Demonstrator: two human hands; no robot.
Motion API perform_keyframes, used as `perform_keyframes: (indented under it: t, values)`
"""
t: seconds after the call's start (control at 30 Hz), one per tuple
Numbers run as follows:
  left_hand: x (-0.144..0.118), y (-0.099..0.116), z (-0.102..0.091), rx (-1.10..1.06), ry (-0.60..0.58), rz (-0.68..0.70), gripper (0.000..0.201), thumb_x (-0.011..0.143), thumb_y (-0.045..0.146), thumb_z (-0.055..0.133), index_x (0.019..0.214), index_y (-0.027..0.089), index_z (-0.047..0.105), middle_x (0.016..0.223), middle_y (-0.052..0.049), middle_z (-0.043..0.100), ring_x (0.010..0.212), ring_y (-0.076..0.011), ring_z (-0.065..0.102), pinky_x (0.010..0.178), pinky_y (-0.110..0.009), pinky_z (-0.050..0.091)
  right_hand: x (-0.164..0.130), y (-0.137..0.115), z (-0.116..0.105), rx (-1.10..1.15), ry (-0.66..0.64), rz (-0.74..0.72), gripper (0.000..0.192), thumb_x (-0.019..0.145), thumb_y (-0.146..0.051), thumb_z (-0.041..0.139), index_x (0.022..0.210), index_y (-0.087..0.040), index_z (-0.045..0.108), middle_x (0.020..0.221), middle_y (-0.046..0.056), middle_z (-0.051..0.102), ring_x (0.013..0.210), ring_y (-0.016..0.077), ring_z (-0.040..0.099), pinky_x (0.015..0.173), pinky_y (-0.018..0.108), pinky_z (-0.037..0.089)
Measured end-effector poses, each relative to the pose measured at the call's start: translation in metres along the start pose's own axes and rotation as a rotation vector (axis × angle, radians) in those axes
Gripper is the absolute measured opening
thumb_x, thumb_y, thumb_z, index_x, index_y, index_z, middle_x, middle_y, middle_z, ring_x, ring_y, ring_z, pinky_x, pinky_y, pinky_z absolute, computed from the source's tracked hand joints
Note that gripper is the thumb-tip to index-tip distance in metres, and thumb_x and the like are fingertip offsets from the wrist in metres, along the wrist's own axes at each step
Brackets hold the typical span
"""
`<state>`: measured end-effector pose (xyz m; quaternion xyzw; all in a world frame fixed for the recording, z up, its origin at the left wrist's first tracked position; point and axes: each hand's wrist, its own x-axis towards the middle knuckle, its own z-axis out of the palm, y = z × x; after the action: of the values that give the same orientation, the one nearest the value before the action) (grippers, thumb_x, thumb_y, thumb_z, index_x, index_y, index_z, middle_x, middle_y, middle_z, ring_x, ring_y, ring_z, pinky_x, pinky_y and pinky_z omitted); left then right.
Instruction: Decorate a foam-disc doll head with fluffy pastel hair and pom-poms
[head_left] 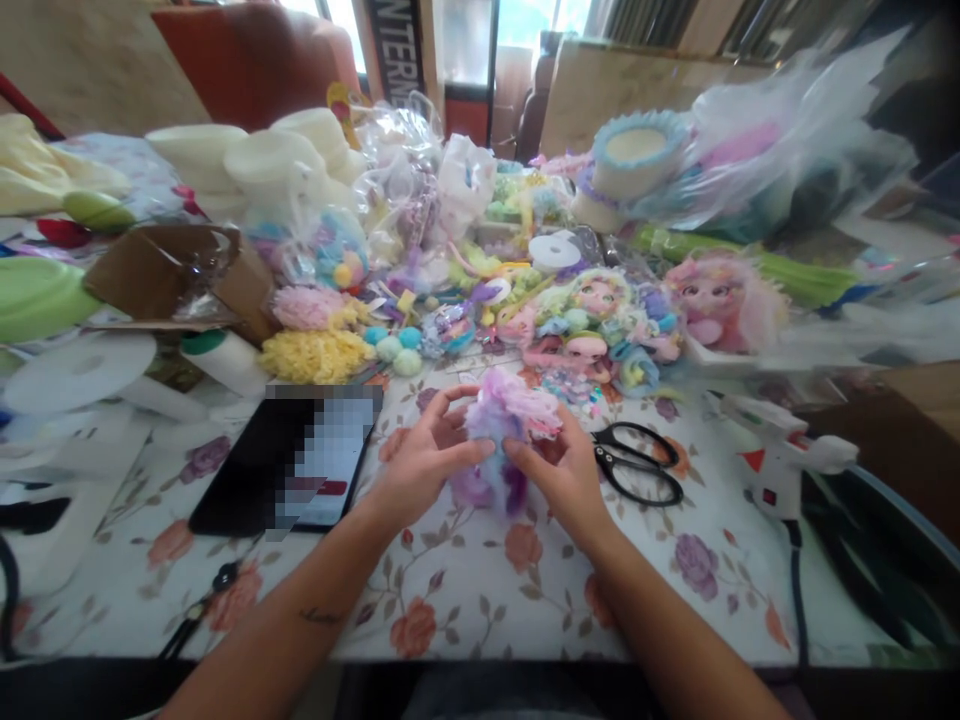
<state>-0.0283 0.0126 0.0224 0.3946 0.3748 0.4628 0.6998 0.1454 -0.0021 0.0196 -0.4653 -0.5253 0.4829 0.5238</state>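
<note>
Between my two hands is a bundle of fluffy yarn [491, 465] in lilac, pale blue and pink, held just above the flowered tablecloth. My left hand [427, 455] grips its left side, thumb laid across the front. From the right, my right hand [562, 465] pinches the same bundle, its thumb close to the other thumb. Pink looped strands [529, 405] stick out at the top right, over my right fingers. Most fingertips are hidden behind the yarn. Black-handled scissors [641, 465] lie right beside my right hand.
A tablet [289, 460] lies left of my hands. On the right stands a white glue gun [780, 450] with a cord. Behind are yellow yarn [319, 355], pompoms [397, 350], doll heads [596, 295], a cardboard box [187, 270] and plastic bags [772, 140]. A thread cone [225, 360] sits left.
</note>
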Motion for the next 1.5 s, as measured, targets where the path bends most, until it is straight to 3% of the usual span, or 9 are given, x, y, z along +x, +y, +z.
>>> perform_keyframes:
  t: [0.2,0.4,0.63,0.77,0.93,1.23,1.5]
  values:
    - [0.001,0.003,-0.001,0.136,0.021,0.054,0.051,0.073,0.027,0.082,0.122,0.027,0.067,0.123,-0.008,0.070,0.100,-0.0230,0.068,0.083,-0.030,0.053,0.001,-0.002,0.002,0.111,0.031,0.054,0.050,0.074,-0.036,0.079,0.119,-0.026,0.060,0.114,0.005,0.073,0.104,0.0265,0.071,0.090,0.039,0.059]
    - [-0.002,0.004,-0.002,0.382,0.062,0.054,0.063,0.080,0.035,0.073,0.139,0.021,0.059,0.140,-0.010,0.062,0.116,-0.0312,0.063,0.095,-0.039,0.050,0.001,-0.001,0.004,0.156,0.058,0.073,0.048,0.073,-0.032,0.080,0.117,-0.026,0.060,0.115,0.005,0.073,0.106,0.0269,0.071,0.091,0.039,0.059]
    - [-0.005,0.008,0.005,0.467,0.070,0.157,0.057,0.083,0.034,0.067,0.137,0.018,0.061,0.144,-0.009,0.060,0.133,-0.0330,0.054,0.109,-0.040,0.042,0.002,0.000,0.006,0.094,0.059,0.050,0.046,0.075,-0.035,0.078,0.116,-0.026,0.061,0.111,0.005,0.074,0.101,0.0260,0.072,0.089,0.039,0.060]
    - [-0.006,0.009,0.011,0.443,0.083,0.180,0.044,0.086,0.035,0.065,0.126,0.019,0.069,0.129,-0.007,0.070,0.124,-0.0302,0.061,0.105,-0.038,0.046,0.000,0.002,0.006,0.086,0.068,0.042,0.052,0.074,-0.035,0.080,0.120,-0.026,0.058,0.115,0.007,0.072,0.103,0.0265,0.071,0.091,0.040,0.058]
    - [-0.004,0.009,0.011,0.419,0.062,0.199,0.036,0.084,0.031,0.064,0.116,0.018,0.073,0.108,-0.007,0.076,0.127,-0.0314,0.058,0.104,-0.039,0.048,0.000,0.004,0.004,-0.010,0.091,0.005,0.051,0.074,-0.037,0.080,0.118,-0.025,0.058,0.109,0.007,0.072,0.097,0.0259,0.071,0.089,0.041,0.057]
    - [-0.001,0.008,0.007,0.300,-0.040,0.176,0.030,0.085,0.031,0.066,0.111,0.020,0.076,0.103,-0.005,0.077,0.098,-0.0253,0.071,0.093,-0.036,0.054,-0.001,0.007,0.001,-0.064,0.098,-0.045,0.050,0.076,-0.038,0.080,0.120,-0.026,0.059,0.109,0.006,0.072,0.097,0.0240,0.070,0.089,0.039,0.056]
    - [0.002,-0.003,-0.006,0.245,-0.075,0.091,0.037,0.085,0.033,0.068,0.119,0.020,0.073,0.100,-0.006,0.077,0.094,-0.0242,0.070,0.081,-0.032,0.057,-0.002,0.009,0.002,-0.130,0.113,-0.047,0.052,0.075,-0.043,0.079,0.120,-0.026,0.058,0.116,0.008,0.070,0.101,0.0257,0.070,0.091,0.041,0.056]
